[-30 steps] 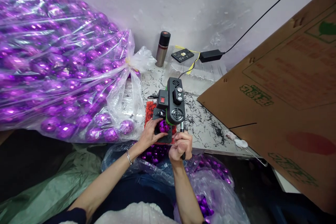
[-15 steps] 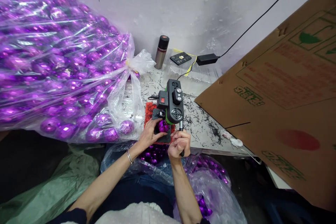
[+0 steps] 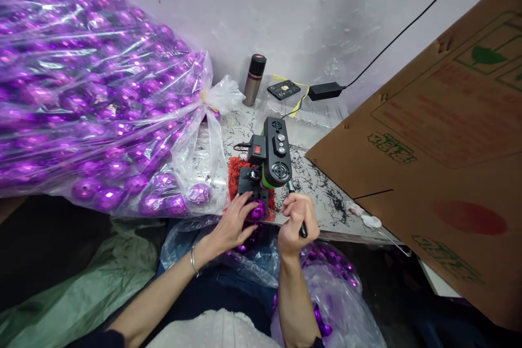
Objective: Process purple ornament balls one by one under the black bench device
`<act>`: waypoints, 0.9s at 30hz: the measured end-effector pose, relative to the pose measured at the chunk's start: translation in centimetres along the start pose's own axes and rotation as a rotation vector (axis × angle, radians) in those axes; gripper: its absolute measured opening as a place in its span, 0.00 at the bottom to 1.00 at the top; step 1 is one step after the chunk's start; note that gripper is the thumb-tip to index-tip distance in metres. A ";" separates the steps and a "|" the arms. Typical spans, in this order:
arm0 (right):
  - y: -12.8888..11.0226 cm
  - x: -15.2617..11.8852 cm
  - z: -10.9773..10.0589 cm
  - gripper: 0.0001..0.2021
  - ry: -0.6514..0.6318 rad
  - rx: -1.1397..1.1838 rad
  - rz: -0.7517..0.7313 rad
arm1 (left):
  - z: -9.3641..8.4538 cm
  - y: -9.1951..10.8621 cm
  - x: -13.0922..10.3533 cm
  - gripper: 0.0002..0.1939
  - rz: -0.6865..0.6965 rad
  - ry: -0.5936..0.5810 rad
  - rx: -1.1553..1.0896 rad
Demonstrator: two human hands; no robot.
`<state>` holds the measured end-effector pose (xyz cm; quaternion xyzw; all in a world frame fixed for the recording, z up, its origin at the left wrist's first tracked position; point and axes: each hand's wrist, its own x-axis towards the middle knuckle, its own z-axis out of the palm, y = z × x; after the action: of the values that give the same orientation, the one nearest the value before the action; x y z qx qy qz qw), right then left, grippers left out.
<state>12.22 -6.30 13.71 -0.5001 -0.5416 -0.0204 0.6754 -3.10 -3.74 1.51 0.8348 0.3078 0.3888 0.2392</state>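
1 purple ball (image 3: 258,210) sits against the left hand's (image 3: 229,228) half-open fingers, right hand (image 3: 297,222) clenched round the press handle (image 3: 303,230), and that loose touch could let the ball roll!

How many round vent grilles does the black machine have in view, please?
2: one far grille on top of the machine, one near grille at its other end. Others underneath may be hidden.

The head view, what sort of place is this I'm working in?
Probably a small workshop or packing area: there's a big clear bag of shiny purple balls, a lever-operated machine on the bench, and a large cardboard box.
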 end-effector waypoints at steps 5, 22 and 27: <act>1.4 -2.2 0.2 0.18 0.007 0.006 -0.013 | -4.7 1.5 -0.2 0.23 0.066 0.055 0.248; 2.0 -3.2 0.6 0.18 0.056 0.039 0.025 | -15.4 -3.6 1.8 0.24 -0.353 -0.318 0.601; 2.1 -3.3 0.5 0.18 0.043 0.032 0.017 | -16.6 -3.2 1.5 0.26 -0.327 -0.469 0.498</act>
<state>11.67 -6.58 9.84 -0.4933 -0.5228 -0.0166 0.6950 -16.60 2.17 9.87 0.8736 0.4588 0.0572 0.1519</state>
